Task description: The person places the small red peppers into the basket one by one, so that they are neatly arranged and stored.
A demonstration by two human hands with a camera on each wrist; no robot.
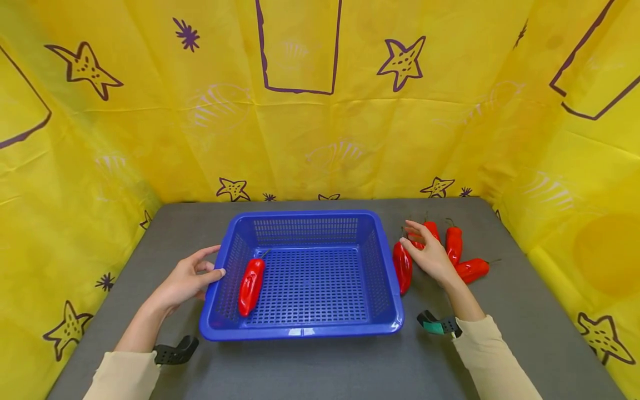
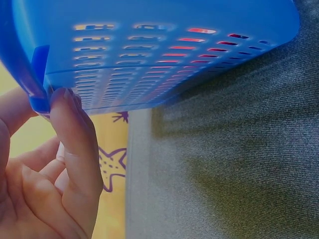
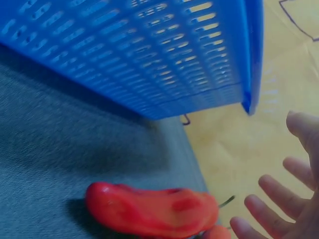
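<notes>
A blue plastic basket (image 1: 305, 333) with slotted walls sits on the grey table. Inside it, toward the left wall, lies one red pepper (image 1: 251, 286) with a green stem. My left hand (image 1: 187, 278) pinches the basket's left rim, thumb at the edge; the left wrist view shows that thumb (image 2: 75, 129) against the rim. Just right of the basket, my right hand (image 1: 427, 255) hovers over several red peppers, fingers spread and holding nothing. The nearest pepper (image 1: 402, 269) lies along the basket's right wall and also shows below the hand in the right wrist view.
Other red peppers lie right of the basket, one upright in view (image 1: 454, 244) and another (image 1: 473, 270) pointing right, partly behind the right hand. Yellow cloth (image 1: 310, 139) with starfish drawings hangs around the back and both sides of the grey table (image 1: 310, 366).
</notes>
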